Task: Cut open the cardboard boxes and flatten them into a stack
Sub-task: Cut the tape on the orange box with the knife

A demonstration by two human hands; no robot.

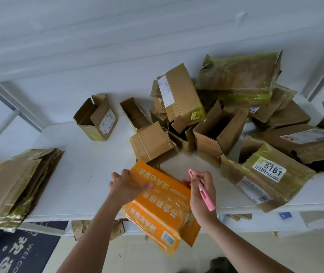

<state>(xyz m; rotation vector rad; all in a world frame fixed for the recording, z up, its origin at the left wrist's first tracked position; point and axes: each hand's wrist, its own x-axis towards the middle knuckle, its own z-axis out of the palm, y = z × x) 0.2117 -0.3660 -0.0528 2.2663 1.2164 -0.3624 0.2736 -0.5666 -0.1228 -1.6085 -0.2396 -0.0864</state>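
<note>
At lower centre of the frame, overhanging the tabletop (pixel 82 174) edge, the orange box (pixel 163 205) appears light, stiff-walled and slick with tape; left hand (pixel 126 187) fingers curl over its far corner, right hand (pixel 201 191) pinches a pink cutter (pixel 202 191).

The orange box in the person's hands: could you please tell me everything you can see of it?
The orange box is glossy printed cardboard with white characters, white stripes and a barcode label at its near end, wrapped in clear shiny tape. It lies tilted, its far end over the white table and its near end overhanging the table's front edge. The left hand grips its far left corner, thumb on top. The right hand touches its right edge while holding a pink cutter. It looks still sealed.
</note>
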